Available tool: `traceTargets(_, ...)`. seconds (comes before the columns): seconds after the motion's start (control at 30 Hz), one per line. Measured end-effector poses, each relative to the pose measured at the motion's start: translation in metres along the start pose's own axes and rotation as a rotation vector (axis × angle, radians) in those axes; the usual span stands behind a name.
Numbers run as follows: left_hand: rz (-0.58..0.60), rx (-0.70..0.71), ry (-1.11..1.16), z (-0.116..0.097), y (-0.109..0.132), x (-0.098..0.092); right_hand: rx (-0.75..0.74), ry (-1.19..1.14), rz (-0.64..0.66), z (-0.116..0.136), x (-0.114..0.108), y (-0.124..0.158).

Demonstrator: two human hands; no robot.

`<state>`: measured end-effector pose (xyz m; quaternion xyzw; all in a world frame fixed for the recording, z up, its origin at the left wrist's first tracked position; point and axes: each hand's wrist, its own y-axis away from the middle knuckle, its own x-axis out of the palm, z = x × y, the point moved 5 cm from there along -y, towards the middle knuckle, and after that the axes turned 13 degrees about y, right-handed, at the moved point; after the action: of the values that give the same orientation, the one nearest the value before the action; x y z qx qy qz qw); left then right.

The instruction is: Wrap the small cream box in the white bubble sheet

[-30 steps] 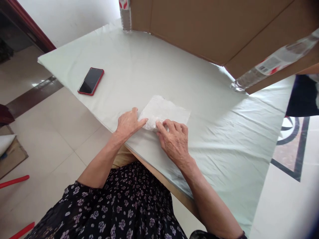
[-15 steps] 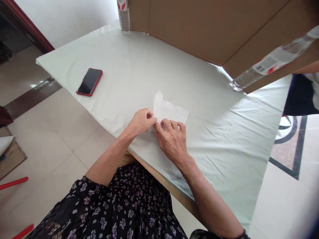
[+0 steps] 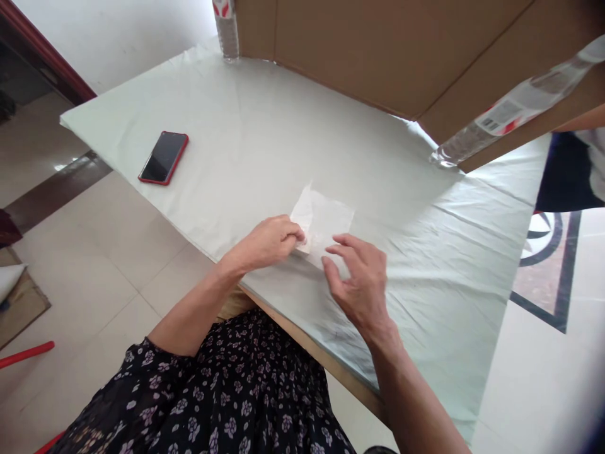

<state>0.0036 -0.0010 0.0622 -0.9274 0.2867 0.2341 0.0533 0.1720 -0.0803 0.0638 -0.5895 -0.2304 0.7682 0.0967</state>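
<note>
A thin white sheet, like tissue paper (image 3: pixel 331 214), lies on the cloth-covered table. My left hand (image 3: pixel 271 241) is closed on its left edge, fingers pinched together, and the paper there is lifted and folded over. My right hand (image 3: pixel 358 271) hovers at the sheet's lower right corner with thumb and fingers apart and nothing between them. Whether its fingertips brush the paper, I cannot tell.
A phone in a red case (image 3: pixel 163 157) lies to the left on the pale tablecloth (image 3: pixel 246 139). Brown cardboard (image 3: pixel 350 57) stands at the back, with a plastic bottle (image 3: pixel 501 116) at its right and another bottle (image 3: pixel 227 34) at its left. Part of a person (image 3: pixel 567 173) shows far right.
My right hand has moved away from my left, to the right, and its fingers have spread. The left edge of the paper has been turned up in my left hand.
</note>
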Motion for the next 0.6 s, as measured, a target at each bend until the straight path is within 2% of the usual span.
traceTargets(0.07,-0.047,0.061,-0.112,-0.002,0.001,0.005,0.198,-0.020,0.005,-0.021,-0.005,0.013)
traceTargets(0.17,-0.083,0.101,-0.167,-0.002,0.004,0.010,0.432,-0.150,0.241,-0.041,0.005,0.029)
traceTargets(0.23,-0.086,0.108,-0.174,-0.002,0.006,0.012,0.512,-0.238,0.380,-0.045,0.016,0.033)
traceTargets(0.27,-0.092,0.108,-0.183,-0.002,0.007,0.013,0.527,-0.263,0.408,-0.045,0.021,0.032)
traceTargets(0.33,-0.112,0.111,-0.211,-0.001,0.011,0.016,0.534,-0.288,0.392,-0.044,0.032,0.025)
traceTargets(0.43,-0.140,0.114,-0.269,-0.001,0.016,0.020,0.508,-0.303,0.295,-0.040,0.043,0.009)
traceTargets(0.6,-0.116,0.122,-0.378,-0.003,0.016,0.024,0.479,-0.322,0.192,-0.026,0.044,-0.007)
